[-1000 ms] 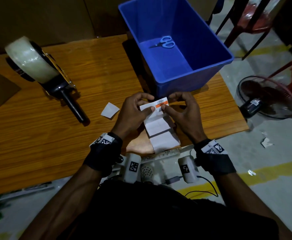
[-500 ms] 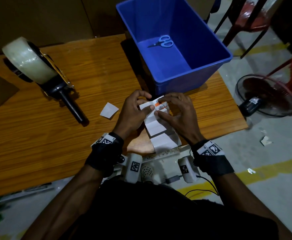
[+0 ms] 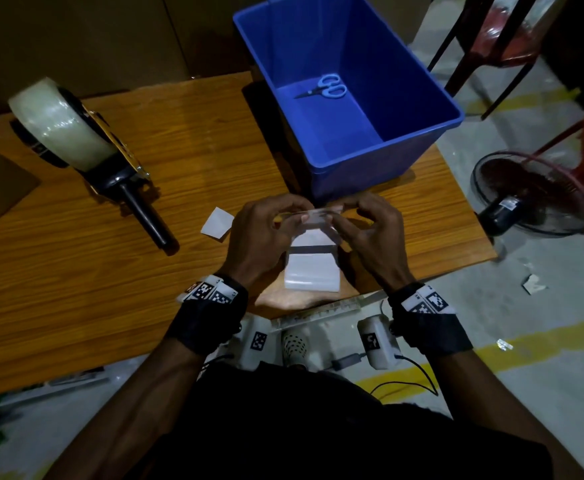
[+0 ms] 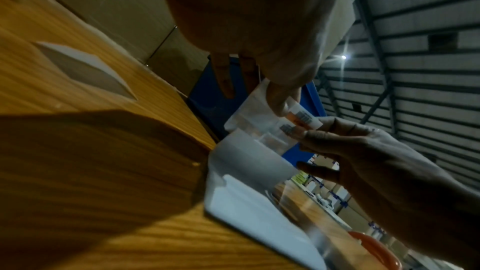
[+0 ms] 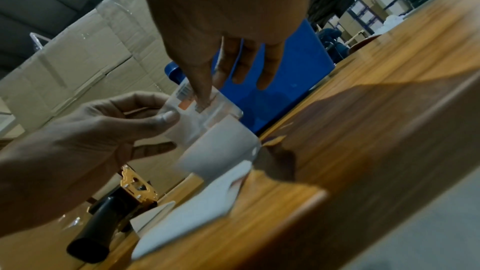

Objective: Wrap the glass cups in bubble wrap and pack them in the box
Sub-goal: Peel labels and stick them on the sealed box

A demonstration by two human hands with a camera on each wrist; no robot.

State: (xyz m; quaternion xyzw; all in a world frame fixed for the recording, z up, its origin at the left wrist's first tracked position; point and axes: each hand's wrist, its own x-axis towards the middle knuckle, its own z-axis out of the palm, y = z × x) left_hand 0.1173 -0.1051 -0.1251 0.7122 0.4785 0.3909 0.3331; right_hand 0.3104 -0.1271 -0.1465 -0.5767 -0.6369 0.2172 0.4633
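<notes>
No glass cup or bubble wrap shows in any view. Both hands hold a folded white strip of labels (image 3: pixel 313 268) just above the table's near edge. My left hand (image 3: pixel 295 218) pinches the left side of the top label (image 4: pixel 298 118), which carries an orange mark and barcodes. My right hand (image 3: pixel 337 221) pinches its right side (image 5: pixel 187 98). The strip's lower folds (image 5: pixel 221 151) hang down onto the wood. The blue plastic box (image 3: pixel 387 147) stands right behind the hands.
Blue-handled scissors (image 3: pixel 321 88) lie inside the box. A tape dispenser (image 3: pixel 75 133) with a black handle lies on the wooden table (image 3: pixel 75 271) at the left. A small white paper square (image 3: pixel 217 225) sits beside my left hand. A floor fan (image 3: pixel 540 195) stands to the right.
The top label has tipped from face-up to nearly edge-on in the head view. Both hands rose slightly and stayed together on it.
</notes>
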